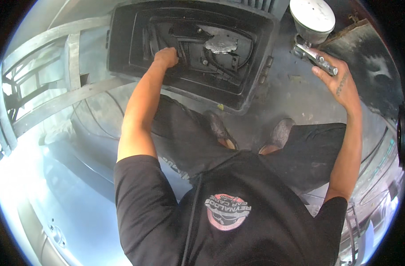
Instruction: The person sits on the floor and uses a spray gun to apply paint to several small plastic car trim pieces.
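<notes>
My left hand (166,57) is closed inside the left part of a black plastic tub (127,40), at some black parts; what its fingers grip is hidden. Several dark brackets (231,68) and a mottled silvery piece (221,45) lie in the tub. At the upper right, my right hand (339,80) is wrapped round a metal spray gun (321,62), whose round cup (312,22) with a white lid sits on top.
A metal frame (72,60) stands at the left beside a pale blue curved vehicle panel (74,190). A dark, stained panel (368,66) is at the far right. My legs and shod feet are below the tub, on a grey floor (309,108).
</notes>
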`<action>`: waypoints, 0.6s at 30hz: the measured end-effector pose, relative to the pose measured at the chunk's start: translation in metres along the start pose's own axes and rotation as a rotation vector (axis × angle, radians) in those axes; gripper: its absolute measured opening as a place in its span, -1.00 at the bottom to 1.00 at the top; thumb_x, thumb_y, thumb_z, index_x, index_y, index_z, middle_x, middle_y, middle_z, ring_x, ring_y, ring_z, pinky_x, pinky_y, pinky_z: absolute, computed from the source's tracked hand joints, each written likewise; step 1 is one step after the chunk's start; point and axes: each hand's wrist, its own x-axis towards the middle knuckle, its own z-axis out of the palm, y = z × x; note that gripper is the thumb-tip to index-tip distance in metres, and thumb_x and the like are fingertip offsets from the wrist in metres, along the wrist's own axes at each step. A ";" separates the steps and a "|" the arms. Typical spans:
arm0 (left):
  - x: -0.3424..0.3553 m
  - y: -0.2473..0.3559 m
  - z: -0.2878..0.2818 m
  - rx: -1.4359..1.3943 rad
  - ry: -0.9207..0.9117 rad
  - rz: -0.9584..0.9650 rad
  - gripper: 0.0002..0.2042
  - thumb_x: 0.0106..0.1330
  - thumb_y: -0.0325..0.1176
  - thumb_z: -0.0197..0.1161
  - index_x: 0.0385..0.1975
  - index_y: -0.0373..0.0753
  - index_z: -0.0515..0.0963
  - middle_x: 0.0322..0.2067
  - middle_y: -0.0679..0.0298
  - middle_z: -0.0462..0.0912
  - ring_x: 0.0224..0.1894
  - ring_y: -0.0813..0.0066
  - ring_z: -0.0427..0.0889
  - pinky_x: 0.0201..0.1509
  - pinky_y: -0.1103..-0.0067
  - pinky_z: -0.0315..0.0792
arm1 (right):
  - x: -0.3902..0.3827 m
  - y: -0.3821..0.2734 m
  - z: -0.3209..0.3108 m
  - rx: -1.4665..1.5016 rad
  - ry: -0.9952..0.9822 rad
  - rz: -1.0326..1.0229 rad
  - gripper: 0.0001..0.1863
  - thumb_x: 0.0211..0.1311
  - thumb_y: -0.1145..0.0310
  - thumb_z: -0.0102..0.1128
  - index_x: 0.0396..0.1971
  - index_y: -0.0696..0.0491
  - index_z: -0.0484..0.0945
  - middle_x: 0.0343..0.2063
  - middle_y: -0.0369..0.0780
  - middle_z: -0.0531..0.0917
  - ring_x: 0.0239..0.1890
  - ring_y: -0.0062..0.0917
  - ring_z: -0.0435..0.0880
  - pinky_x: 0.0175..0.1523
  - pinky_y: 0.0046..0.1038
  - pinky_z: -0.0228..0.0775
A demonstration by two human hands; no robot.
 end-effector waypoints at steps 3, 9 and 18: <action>-0.001 0.004 -0.013 -0.073 -0.160 -0.063 -0.53 0.31 -0.02 0.36 0.06 -0.26 0.65 0.07 -0.05 0.71 0.22 -0.04 0.64 0.27 0.19 0.54 | 0.000 0.001 0.002 -0.090 -0.001 0.060 -0.50 0.28 0.25 0.37 0.22 0.04 0.63 -0.13 0.01 0.78 -0.16 -0.28 0.72 0.11 -0.31 0.48; -0.016 0.025 -0.030 -0.190 -0.063 -0.049 -0.52 0.25 0.06 0.43 -0.02 -0.18 0.70 0.01 -0.06 0.73 0.16 -0.03 0.67 0.21 0.17 0.54 | 0.002 -0.001 -0.001 -0.059 -0.024 0.032 -0.48 0.28 0.18 0.37 0.21 0.02 0.65 -0.20 -0.03 0.79 -0.22 -0.28 0.71 0.07 -0.28 0.48; -0.001 -0.006 -0.024 -1.075 -0.144 -0.358 -0.70 0.29 -0.28 0.28 -0.11 -0.35 0.69 -0.15 0.02 0.75 -0.15 0.12 0.78 -0.19 0.28 0.69 | 0.000 -0.003 -0.003 -0.100 -0.015 0.059 -0.50 0.29 0.16 0.36 0.20 0.02 0.66 -0.32 -0.08 0.75 -0.32 -0.36 0.65 -0.02 -0.31 0.47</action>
